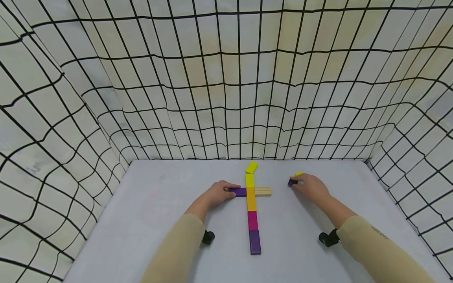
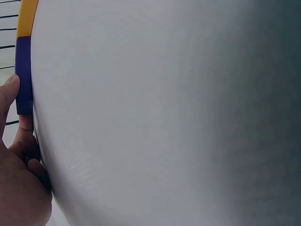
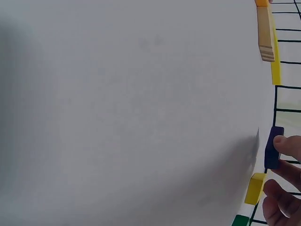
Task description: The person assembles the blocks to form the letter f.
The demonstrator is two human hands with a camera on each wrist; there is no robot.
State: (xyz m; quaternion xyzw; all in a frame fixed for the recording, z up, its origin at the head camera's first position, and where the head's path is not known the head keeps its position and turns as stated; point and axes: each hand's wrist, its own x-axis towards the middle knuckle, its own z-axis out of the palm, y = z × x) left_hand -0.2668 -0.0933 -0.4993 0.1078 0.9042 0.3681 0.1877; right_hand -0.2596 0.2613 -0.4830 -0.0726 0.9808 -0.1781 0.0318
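My left hand [image 1: 216,193] pinches the outer end of a purple block [image 1: 241,192], which lies flat against the left side of an orange block [image 1: 251,199]. Opposite it, a ribbed bare-wood block [image 1: 263,192] sticks out to the right. Over to the right, my right hand [image 1: 313,188] holds another purple block [image 1: 291,183] between thumb and fingers, tilted in the right wrist view. Just beyond that hand is a yellow block [image 1: 298,173]. The orange block belongs to a column with yellow blocks [image 1: 249,180] above, then a magenta block [image 1: 253,221] and a purple one [image 1: 255,242] below.
The topmost yellow block [image 1: 252,168] sits at an angle to the column. In the right wrist view a green block [image 3: 241,220] shows at the bottom edge. Black netting over pale walls surrounds the white table [image 1: 159,236]. A small black device hangs at each wrist.
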